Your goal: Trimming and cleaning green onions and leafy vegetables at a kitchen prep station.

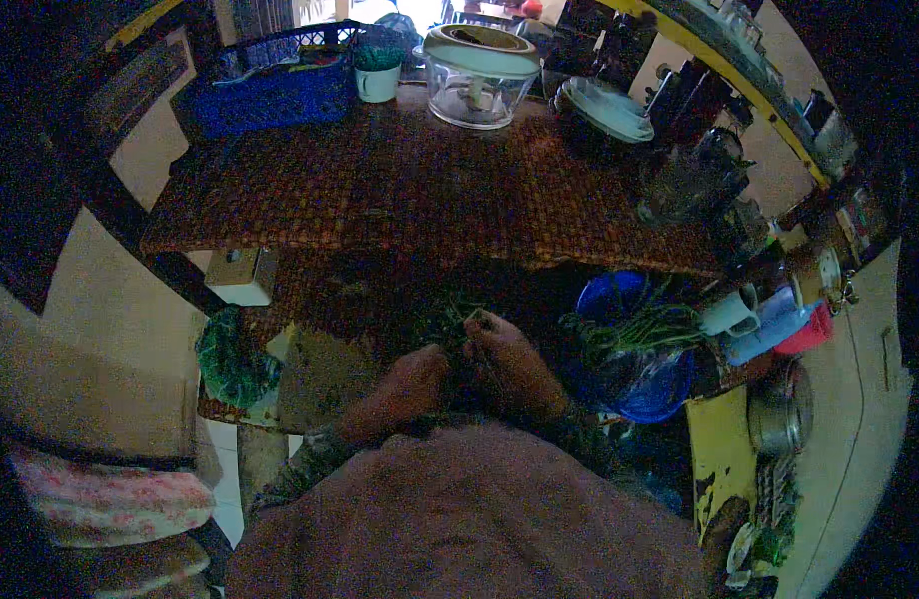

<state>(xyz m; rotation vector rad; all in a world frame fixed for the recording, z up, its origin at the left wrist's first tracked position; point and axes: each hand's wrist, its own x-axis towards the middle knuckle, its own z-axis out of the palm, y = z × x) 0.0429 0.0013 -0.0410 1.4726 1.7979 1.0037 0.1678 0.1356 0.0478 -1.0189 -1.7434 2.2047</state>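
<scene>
In dim light, both hands meet close in front of my body, over the lower part of a woven-topped table. My right hand (515,359) pinches thin green stems (452,308) between thumb and fingers. Beside it, my left hand (407,382) has its fingers curled in on the same greenery, whose lower part is lost in shadow. To the right, a bunch of long green stalks (646,329) lies across a blue plastic basin (665,393). A bundle of leafy greens (234,359), perhaps in clear plastic, sits at the left by a brown sheet (324,371) that looks like cardboard.
On the raised woven surface (399,187) stand a blue crate (279,97), a white cup (377,82), a clear lidded bowl (474,90) and a tilted dish (609,112). A small box (242,275) sits at left. Mugs (732,311) and a metal pot (780,412) crowd the right.
</scene>
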